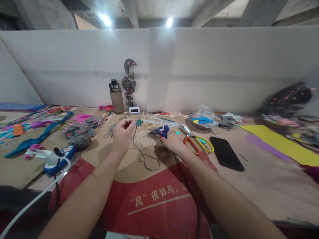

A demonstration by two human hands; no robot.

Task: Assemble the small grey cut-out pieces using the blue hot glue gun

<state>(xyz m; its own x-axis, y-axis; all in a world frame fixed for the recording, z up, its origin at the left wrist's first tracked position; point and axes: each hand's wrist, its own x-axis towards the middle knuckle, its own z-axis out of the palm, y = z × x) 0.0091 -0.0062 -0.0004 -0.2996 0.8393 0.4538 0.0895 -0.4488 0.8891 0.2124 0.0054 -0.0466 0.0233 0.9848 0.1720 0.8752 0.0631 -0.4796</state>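
My left hand [122,135] is closed in a pinch at the middle of the work area, at the edge of a small teal piece [139,122]. From that piece a thin grey cord [149,162] hangs down and ends in loops on the cardboard. To its right, my right hand [171,142] is wrapped round a blue hot glue gun [163,131], whose black cable trails down past my forearm. The gun's nozzle end points left, over a stained patch of cardboard. Scissors [195,137] with red and yellow handles lie just right of my right hand.
A black phone [226,153] lies to the right, near yellow sheets [281,139]. A bottle [116,98] stands at the back beside a hanging grey ornament [129,79]. On the left are a blue power strip [59,161], a white cable and grey felt pieces [79,132].
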